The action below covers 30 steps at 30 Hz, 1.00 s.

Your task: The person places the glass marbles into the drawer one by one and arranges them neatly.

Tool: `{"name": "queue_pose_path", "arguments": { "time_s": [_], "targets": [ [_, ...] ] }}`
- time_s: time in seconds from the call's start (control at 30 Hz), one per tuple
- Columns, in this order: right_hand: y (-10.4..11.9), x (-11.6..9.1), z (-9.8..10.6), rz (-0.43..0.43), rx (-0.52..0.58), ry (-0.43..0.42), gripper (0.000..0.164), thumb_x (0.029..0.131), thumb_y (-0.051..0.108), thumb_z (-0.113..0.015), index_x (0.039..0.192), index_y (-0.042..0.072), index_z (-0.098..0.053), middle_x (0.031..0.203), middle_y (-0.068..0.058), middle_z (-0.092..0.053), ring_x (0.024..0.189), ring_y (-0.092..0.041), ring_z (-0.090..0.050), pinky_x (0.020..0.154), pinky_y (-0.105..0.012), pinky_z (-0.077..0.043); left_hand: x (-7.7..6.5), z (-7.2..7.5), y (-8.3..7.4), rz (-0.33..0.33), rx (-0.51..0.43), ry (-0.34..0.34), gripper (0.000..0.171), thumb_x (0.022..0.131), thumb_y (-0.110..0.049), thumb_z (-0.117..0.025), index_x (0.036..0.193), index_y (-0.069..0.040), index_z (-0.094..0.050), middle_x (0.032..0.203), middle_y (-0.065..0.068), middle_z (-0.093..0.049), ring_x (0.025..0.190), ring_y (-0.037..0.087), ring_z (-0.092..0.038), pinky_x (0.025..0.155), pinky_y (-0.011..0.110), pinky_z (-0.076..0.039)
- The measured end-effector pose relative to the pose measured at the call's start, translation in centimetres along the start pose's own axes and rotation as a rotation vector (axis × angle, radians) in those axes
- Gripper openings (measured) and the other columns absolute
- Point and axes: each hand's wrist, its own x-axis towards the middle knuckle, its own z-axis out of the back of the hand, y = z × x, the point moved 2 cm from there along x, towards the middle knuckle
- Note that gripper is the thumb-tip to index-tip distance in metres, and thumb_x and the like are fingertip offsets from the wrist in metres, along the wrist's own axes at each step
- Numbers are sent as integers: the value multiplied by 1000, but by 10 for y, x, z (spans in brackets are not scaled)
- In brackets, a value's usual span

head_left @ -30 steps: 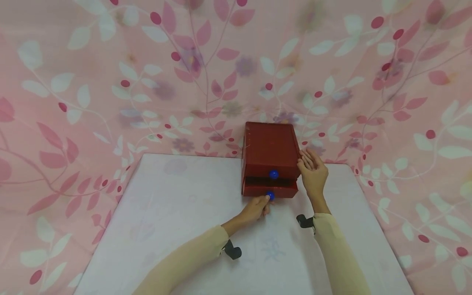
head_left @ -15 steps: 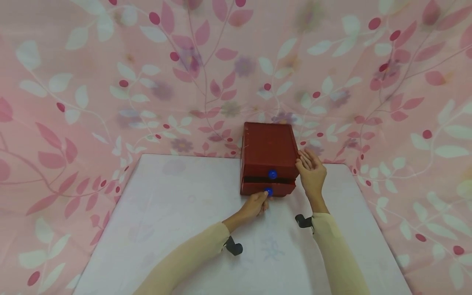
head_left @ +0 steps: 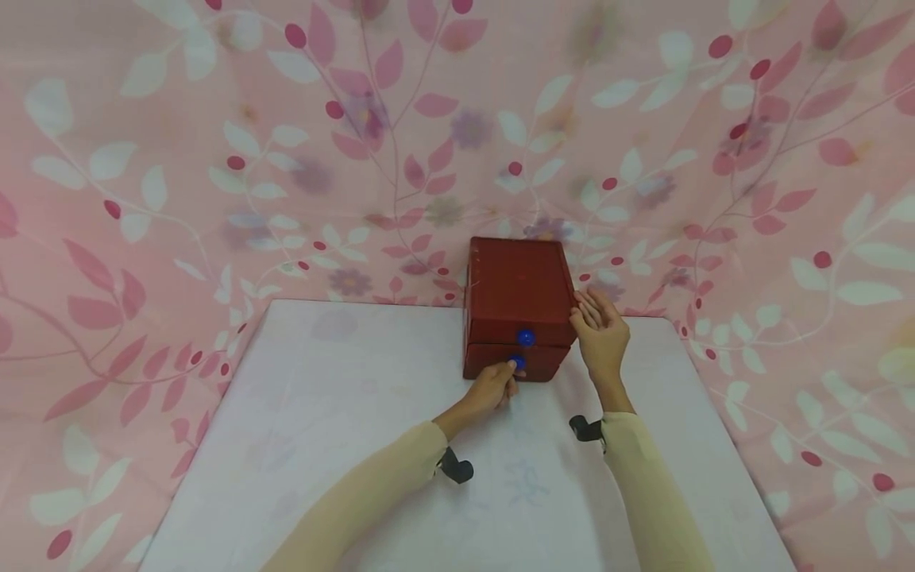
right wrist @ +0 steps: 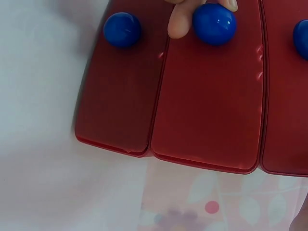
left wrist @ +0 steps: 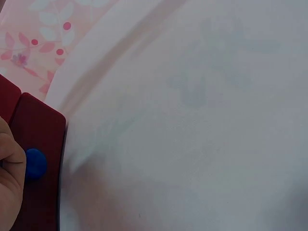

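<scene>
A red drawer box with round blue knobs stands on the white-covered table. In the right wrist view its three drawer fronts lie side by side, and the middle front sits level with its neighbours. My left hand pinches the middle drawer's blue knob between thumb and fingers. The left wrist view shows the bottom knob beside the curled left hand, which hides the held one. My right hand rests its fingers on the box's right side, near the top edge.
The white-covered table extends to the left and in front of the box. A pink leaf-patterned cloth hangs close behind it. Black wrist mounts stick out below both hands.
The middle drawer has slid back into the box, and the dark gap above it has closed. My left hand has moved forward with the knob; the right hand has stayed at the side.
</scene>
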Motion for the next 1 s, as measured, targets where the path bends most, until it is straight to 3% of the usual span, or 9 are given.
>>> {"name": "queue_pose_path", "arguments": {
  "time_s": [0.2, 0.33, 0.5, 0.6, 0.7, 0.8, 0.9, 1.0],
  "targets": [
    [0, 1, -2, 1, -5, 12, 48, 82, -13, -66, 129, -9, -56, 123, -36, -57, 115, -41, -58, 95, -32, -49, 4, 1, 2, -15, -37, -23, 50, 107, -31, -36, 112, 12, -62, 62, 0, -49, 47, 8, -39, 43, 22, -33],
    [-1, 2, -1, -5, -6, 16, 48, 82, -12, -66, 129, -8, -56, 123, -35, -57, 116, -40, -57, 95, -31, -49, 4, 3, 2, 10, -16, -49, 49, 106, -34, -38, 111, 8, -64, 63, -1, -49, 49, 8, -39, 43, 21, -32],
    [-4, 2, 0, -12, 5, 10, 48, 81, -13, -66, 128, -9, -56, 123, -37, -55, 116, -41, -57, 93, -29, -50, -2, 10, -1, 29, 85, -119, 45, 105, -34, -41, 109, 4, -65, 65, -4, -53, 55, 8, -43, 48, 20, -35],
    [-5, 2, 1, -6, 4, 3, 48, 80, -14, -65, 127, -10, -56, 122, -38, -55, 115, -42, -57, 92, -29, -50, -8, 15, -6, 15, 162, -115, 41, 104, -31, -44, 111, 3, -65, 66, -4, -55, 61, 8, -49, 54, 20, -39],
    [-4, 5, 1, 21, -26, 15, 47, 81, -13, -65, 128, -11, -56, 122, -38, -55, 115, -43, -57, 94, -31, -49, -12, 23, -14, -38, 260, -71, 37, 104, -31, -44, 114, -2, -66, 66, -6, -56, 64, 8, -52, 57, 21, -41],
    [-2, 6, 3, 62, -74, 34, 47, 82, -12, -65, 128, -12, -55, 121, -38, -56, 115, -45, -56, 95, -33, -48, -14, 36, -23, -135, 358, -44, 35, 105, -31, -43, 113, -6, -67, 67, -6, -57, 64, 7, -54, 59, 22, -44],
    [1, 7, 7, 106, -148, 68, 48, 83, -12, -64, 129, -13, -53, 121, -34, -58, 113, -46, -57, 95, -35, -49, -16, 53, -32, -226, 437, -49, 31, 105, -29, -44, 110, -9, -67, 68, -2, -59, 64, 8, -55, 61, 23, -46],
    [5, 7, 11, 157, -241, 125, 51, 83, -12, -66, 131, -13, -51, 122, -29, -61, 111, -46, -58, 94, -38, -49, -19, 72, -41, -275, 511, -67, 28, 104, -28, -46, 108, -11, -68, 70, 0, -61, 63, 9, -54, 59, 24, -47]
  ]
}}
